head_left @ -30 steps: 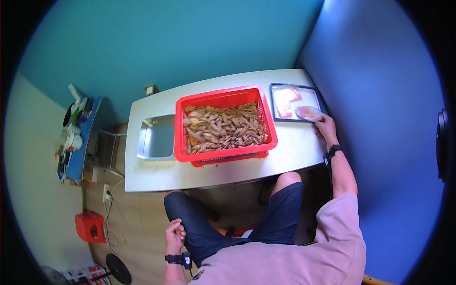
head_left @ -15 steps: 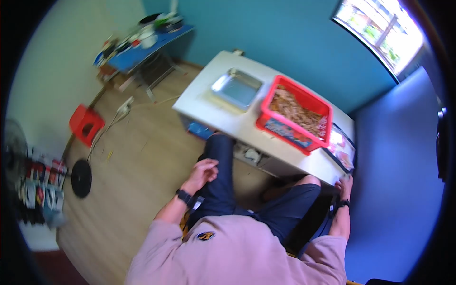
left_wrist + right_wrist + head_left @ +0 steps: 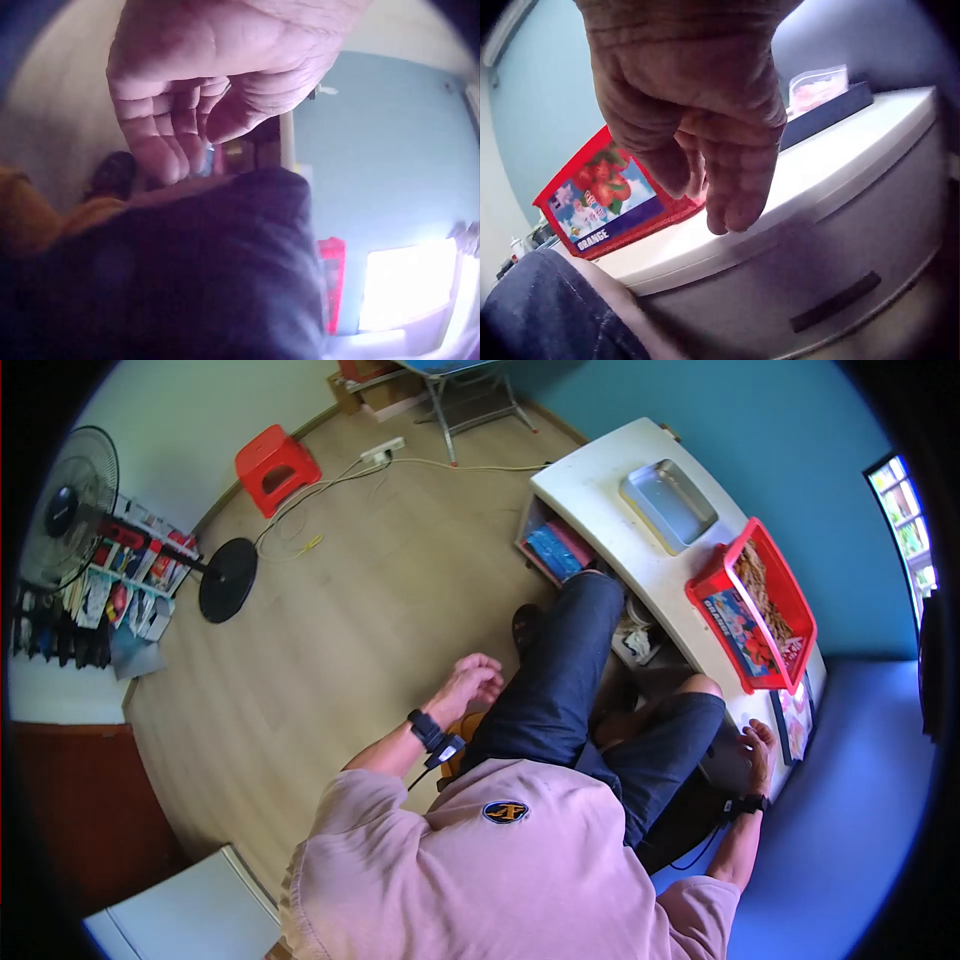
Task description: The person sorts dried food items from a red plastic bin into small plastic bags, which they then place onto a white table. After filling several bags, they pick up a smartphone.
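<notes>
In the head view the left hand (image 3: 472,682) hangs loosely curled beside the left thigh and holds nothing; the left wrist view shows its fingers (image 3: 161,150) bent above the dark shorts. The right hand (image 3: 760,748) is at the table's near right edge, empty, fingers relaxed; in the right wrist view the hand (image 3: 697,112) hangs over the white tabletop (image 3: 832,161). Near it lies a dark-rimmed tray (image 3: 779,728) bearing bagged items, one a clear bag (image 3: 819,88). The red basket (image 3: 800,610) holds many brown, root-like pieces (image 3: 765,595). Left of it sits a metal pan (image 3: 668,505).
A red stool (image 3: 277,468), a power strip (image 3: 383,451) with cables and a standing fan (image 3: 70,510) are on the left side. A blue folding table (image 3: 450,368) stands at the top. The blue surface (image 3: 860,760) borders the table's right side.
The view has swung toward the left and the floor. The right hand has come away from the clear bag on the tray and drawn back to the table edge. The left hand remains empty.
</notes>
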A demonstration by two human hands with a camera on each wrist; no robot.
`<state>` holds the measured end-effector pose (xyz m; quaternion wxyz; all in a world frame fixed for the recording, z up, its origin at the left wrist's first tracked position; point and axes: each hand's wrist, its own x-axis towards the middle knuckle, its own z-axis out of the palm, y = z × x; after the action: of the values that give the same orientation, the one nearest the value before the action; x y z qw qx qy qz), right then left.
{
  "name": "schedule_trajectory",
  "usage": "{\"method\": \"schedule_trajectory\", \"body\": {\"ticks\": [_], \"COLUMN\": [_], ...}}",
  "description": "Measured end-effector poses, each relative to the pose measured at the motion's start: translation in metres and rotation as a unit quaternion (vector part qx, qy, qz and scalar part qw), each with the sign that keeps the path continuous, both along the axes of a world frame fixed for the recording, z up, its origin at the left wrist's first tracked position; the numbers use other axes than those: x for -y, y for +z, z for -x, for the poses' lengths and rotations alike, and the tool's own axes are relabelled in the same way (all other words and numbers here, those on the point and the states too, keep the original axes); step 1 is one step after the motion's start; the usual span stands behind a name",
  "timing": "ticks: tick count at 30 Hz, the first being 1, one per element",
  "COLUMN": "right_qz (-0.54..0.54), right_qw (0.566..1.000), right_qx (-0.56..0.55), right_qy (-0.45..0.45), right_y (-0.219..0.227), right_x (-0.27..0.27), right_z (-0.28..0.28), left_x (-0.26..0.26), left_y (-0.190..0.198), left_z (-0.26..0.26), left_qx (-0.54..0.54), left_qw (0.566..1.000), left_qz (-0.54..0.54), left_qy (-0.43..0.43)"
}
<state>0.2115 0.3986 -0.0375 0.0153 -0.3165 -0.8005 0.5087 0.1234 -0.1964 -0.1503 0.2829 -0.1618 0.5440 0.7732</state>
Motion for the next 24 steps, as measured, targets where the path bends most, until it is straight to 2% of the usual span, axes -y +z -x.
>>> {"method": "schedule_trajectory", "body": {"ticks": [2,3,4,5,6,8,9,11,12,14,15,17,18,21,22,24], "right_qz": [-0.002,-0.006,0.0,-0.004,-0.007,-0.011,-0.024,0.014,0.019,0.041,0.046,0.059,0.055,0.036,0.028,0.02], "right_qw": [0.999,0.998,0.997,0.995,0.991,0.986,0.981,0.975,0.982,0.988,0.987,0.99,0.987,0.981,0.98,0.981], "right_qx": [-0.017,-0.019,-0.014,-0.04,-0.068,-0.066,-0.068,-0.094,-0.085,-0.088,-0.086,-0.092,-0.112,-0.155,-0.164,-0.166], "right_qy": [0.04,0.06,0.07,0.091,0.113,0.151,0.179,0.199,0.17,0.12,0.125,0.091,0.096,0.108,0.105,0.102], "right_y": [-0.002,-0.008,-0.011,-0.013,-0.015,-0.021,-0.026,-0.041,-0.038,-0.044,-0.05,-0.062,-0.065,-0.074,-0.076,-0.076], "right_x": [0.008,0.004,0.008,0.015,0.021,0.028,0.029,0.028,0.037,0.041,0.038,0.026,0.025,0.026,0.027,0.028], "right_z": [0.02,0.03,0.038,0.047,0.056,0.071,0.077,0.088,0.092,0.096,0.096,0.096,0.095,0.09,0.089,0.087], "left_x": [0.028,0.046,0.053,0.054,0.059,0.061,0.054,0.044,0.042,0.04,0.036,0.023,0.021,0.024,0.02,0.022], "left_y": [-0.014,-0.04,-0.034,-0.032,-0.029,-0.045,-0.031,-0.046,-0.049,-0.049,-0.047,-0.045,-0.042,-0.029,-0.013,-0.037], "left_z": [-0.036,-0.058,-0.078,-0.103,-0.122,-0.167,-0.176,-0.204,-0.206,-0.212,-0.213,-0.211,-0.208,-0.189,-0.175,-0.184], "left_qx": [0.002,-0.037,0.0,0.027,0.05,0.072,0.089,0.163,0.168,0.285,0.288,0.298,0.297,0.29,0.308,0.275], "left_qw": [0.99,0.98,0.958,0.96,0.953,0.956,0.947,0.967,0.966,0.943,0.941,0.919,0.918,0.92,0.913,0.919], "left_qz": [0.133,0.179,0.251,0.252,0.238,0.206,0.22,0.183,0.186,0.172,0.174,0.206,0.208,0.119,0.135,0.165], "left_qy": [-0.037,-0.081,-0.136,-0.119,-0.178,-0.198,-0.215,-0.066,-0.057,0.021,0.026,0.155,0.16,0.235,0.232,0.229]}}
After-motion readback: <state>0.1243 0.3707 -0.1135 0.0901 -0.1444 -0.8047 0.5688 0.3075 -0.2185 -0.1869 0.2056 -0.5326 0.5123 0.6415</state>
